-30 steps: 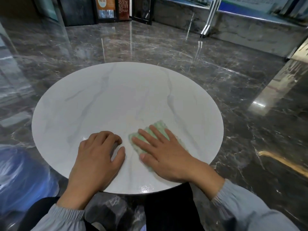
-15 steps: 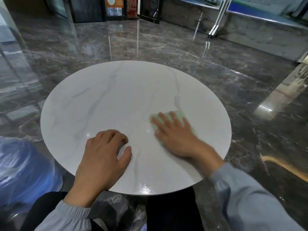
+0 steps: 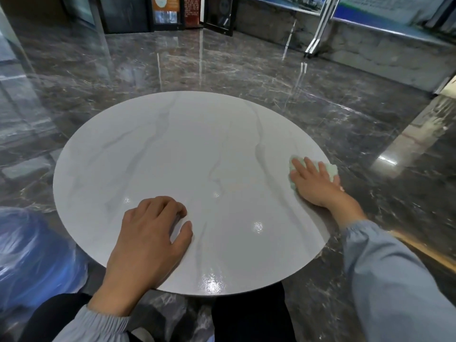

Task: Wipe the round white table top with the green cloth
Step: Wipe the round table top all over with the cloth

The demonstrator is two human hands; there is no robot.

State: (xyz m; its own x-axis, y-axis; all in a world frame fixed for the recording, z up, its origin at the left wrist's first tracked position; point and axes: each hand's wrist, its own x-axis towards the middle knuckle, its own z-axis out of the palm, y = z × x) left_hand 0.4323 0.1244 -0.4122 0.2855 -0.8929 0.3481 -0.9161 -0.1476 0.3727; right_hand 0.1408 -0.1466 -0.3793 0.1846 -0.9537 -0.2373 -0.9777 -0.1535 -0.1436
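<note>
Green cloth (image 3: 329,170), pale, soft, terry-like: lying flat at right edge of round white marble-look worktop (image 3: 172,154), mostly covered by right hand; corners visible beyond fingertips and at thumb side.

Round white worktop, grey veining, glossy: several bright light reflections near front rim; surface otherwise bare apart from the two hands and the cloth.

Right hand (image 3: 313,185): palm down, fingers extended and slightly spread, pressed flat on top of green cloth; not closed around it. Wrist crossing the worktop rim; arm in grey-blue sleeve (image 3: 385,275) with gathered cuff, reaching in from lower right.

Left hand (image 3: 148,238): resting on worktop near front edge, well apart from cloth; fingers curled under at knuckles, thumb out to the side, holding nothing. Matching gathered cuff at bottom left.

Dark polished marble floor (image 3: 222,67): brown-grey with pale veins, mirror-like reflections, surrounding worktop on all sides.

Blue translucent plastic wrapping (image 3: 32,255): blurred, at lower left beside worktop; contents not discernible.

Dark clothing, lap area (image 3: 246,317): below front rim of worktop.

Background: framed display panels (image 3: 164,11) and metal-framed boards along far wall; text unreadable.
</note>
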